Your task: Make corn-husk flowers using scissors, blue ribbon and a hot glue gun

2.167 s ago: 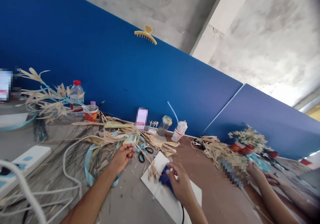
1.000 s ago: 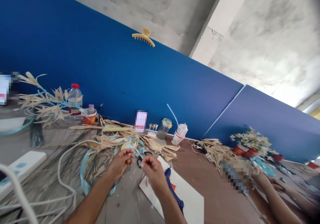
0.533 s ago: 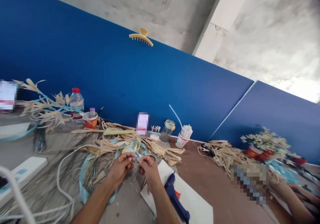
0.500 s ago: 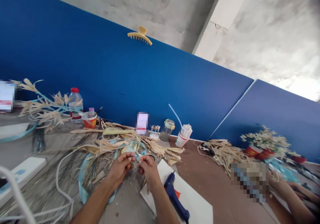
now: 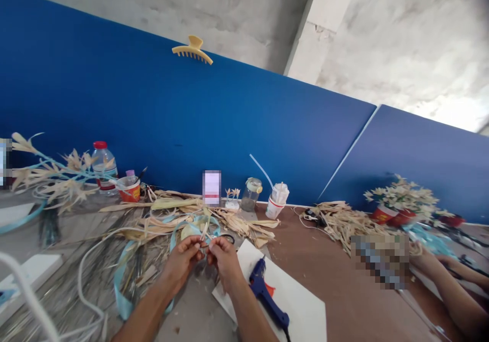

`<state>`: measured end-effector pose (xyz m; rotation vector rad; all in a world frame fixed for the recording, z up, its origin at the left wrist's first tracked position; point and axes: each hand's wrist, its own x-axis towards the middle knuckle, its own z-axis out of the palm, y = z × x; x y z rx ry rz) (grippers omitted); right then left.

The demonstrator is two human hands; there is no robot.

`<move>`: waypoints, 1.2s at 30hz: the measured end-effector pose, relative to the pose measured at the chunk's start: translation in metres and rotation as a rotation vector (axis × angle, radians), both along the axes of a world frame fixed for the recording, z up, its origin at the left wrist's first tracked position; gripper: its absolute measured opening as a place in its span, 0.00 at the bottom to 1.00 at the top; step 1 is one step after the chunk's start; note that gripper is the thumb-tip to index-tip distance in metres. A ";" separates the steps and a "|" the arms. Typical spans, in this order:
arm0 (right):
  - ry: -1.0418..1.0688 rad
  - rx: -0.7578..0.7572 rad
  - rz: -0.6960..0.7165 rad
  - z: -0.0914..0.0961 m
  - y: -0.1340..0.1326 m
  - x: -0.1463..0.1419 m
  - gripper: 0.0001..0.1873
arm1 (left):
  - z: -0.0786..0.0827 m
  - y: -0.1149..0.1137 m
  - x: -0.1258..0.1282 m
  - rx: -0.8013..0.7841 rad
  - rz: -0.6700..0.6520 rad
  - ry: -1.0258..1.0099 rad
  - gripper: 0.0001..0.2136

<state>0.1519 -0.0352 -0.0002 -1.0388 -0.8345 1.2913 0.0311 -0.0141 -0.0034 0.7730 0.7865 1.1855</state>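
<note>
My left hand (image 5: 182,261) and my right hand (image 5: 224,261) meet over the table, thumbs and fingertips pinched together. Between them they grip a small pale husk piece (image 5: 205,231) with narrow pointed strips; its lower part is hidden by my fingers. Just behind lie dried corn husks (image 5: 244,223) and a loop of light blue ribbon (image 5: 121,286). A black loop, like a scissor handle (image 5: 229,238), shows beyond my right fingers. Right of my right forearm, a blue glue gun (image 5: 263,293) rests on a white board (image 5: 301,306).
Along the blue partition (image 5: 229,117) stand a red-capped bottle (image 5: 104,166), a red cup (image 5: 130,191), a phone (image 5: 211,188), a glass jar (image 5: 251,195) and a white cup (image 5: 275,207). White cable (image 5: 81,275) curves at left. A co-worker's arms (image 5: 439,275) reach in at right.
The view has shifted slightly, so most things sit further left. My hands stay pinched on the small husk piece, with the right fingers now closer to the left.
</note>
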 end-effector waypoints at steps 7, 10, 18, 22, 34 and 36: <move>-0.049 0.034 -0.011 -0.001 0.000 -0.003 0.08 | 0.002 -0.001 0.002 0.010 0.008 0.016 0.14; -0.069 0.032 -0.020 0.000 0.000 -0.004 0.08 | 0.002 -0.001 0.002 0.005 0.016 0.017 0.14; -0.119 -0.019 -0.041 0.002 -0.001 -0.003 0.04 | 0.003 -0.001 0.001 -0.023 0.066 0.013 0.14; -0.142 -0.014 -0.057 0.001 -0.001 -0.004 0.04 | 0.000 0.000 0.001 -0.002 0.041 0.027 0.13; -0.034 0.012 -0.041 0.004 -0.004 -0.008 0.04 | 0.001 -0.002 0.002 0.003 0.043 0.073 0.14; -0.044 0.022 -0.036 0.003 -0.004 -0.009 0.04 | 0.001 -0.002 0.003 0.001 0.051 0.080 0.14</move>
